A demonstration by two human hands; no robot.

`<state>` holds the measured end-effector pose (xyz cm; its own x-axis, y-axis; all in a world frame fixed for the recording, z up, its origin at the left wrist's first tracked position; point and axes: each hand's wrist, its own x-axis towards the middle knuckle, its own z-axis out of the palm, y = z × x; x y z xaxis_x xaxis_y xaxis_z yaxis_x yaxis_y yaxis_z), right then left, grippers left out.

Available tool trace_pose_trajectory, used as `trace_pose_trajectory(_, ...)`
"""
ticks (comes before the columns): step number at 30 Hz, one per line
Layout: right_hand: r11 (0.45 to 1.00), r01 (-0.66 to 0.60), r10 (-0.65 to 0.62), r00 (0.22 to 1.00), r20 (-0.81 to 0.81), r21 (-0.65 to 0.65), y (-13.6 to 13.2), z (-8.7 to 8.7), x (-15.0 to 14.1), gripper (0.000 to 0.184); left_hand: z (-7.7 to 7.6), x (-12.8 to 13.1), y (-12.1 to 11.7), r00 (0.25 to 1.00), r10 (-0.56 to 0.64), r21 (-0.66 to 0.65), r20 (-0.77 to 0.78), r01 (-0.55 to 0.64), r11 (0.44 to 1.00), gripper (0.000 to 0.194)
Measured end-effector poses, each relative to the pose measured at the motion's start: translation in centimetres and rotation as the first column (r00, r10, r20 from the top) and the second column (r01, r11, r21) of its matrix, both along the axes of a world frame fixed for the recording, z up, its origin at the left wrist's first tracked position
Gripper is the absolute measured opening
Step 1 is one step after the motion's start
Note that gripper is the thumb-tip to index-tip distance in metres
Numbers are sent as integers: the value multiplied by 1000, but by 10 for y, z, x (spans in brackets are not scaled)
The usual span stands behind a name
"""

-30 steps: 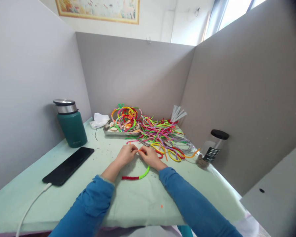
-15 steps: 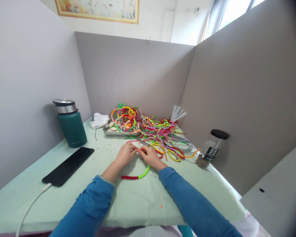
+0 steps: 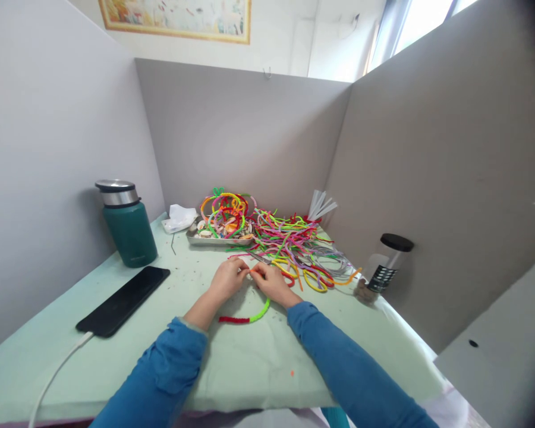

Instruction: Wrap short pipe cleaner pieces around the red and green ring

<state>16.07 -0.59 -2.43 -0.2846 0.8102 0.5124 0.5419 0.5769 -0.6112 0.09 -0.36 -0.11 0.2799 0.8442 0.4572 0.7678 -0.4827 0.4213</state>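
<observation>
My left hand (image 3: 226, 279) and my right hand (image 3: 273, 283) meet fingertip to fingertip over the middle of the table. Between them both pinch a small orange end of fuzzy pipe cleaner (image 3: 251, 271). From beneath my right hand curves a bright green and red fuzzy length (image 3: 261, 314), its red end lying towards the left on the cloth. Whether it joins the orange part is hidden by the hand. Just beyond my fingertips lie scissors (image 3: 259, 258), their handles by a heap of colourful pipe cleaners (image 3: 289, 235).
A metal tray (image 3: 214, 241) of wooden pieces and colourful fuzzy rings stands at the back. On the left are a green bottle (image 3: 131, 233) and a phone (image 3: 123, 300) with a cable. A black-lidded clear jar (image 3: 381, 270) is on the right. Grey partitions (image 3: 245, 131) enclose the table.
Almost nothing differs. Both hands keep their pinch in the same place, and the view has shifted very slightly.
</observation>
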Motion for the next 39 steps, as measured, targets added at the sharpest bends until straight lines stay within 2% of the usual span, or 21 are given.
trace_pose_trajectory(10,1000,7,-7,1000,1,3,1,-1,0,18,2,1,-1,999,24,-12,-24,-25,1000,15)
trace_pose_trajectory(17,1000,10,-9,1000,10,-17,0,0,0,18,3,0,-1,998,27,-68,-56,-31,997,17)
trace_pose_trajectory(29,1000,2,-2,1000,15,-8,0,-1,1,18,1,0,0,996,19,-68,-86,-24,997,20)
trace_pose_trajectory(39,1000,-3,3,1000,1,-20,0,-2,1,17,2,1,1,999,39,-222,31,-31,975,19)
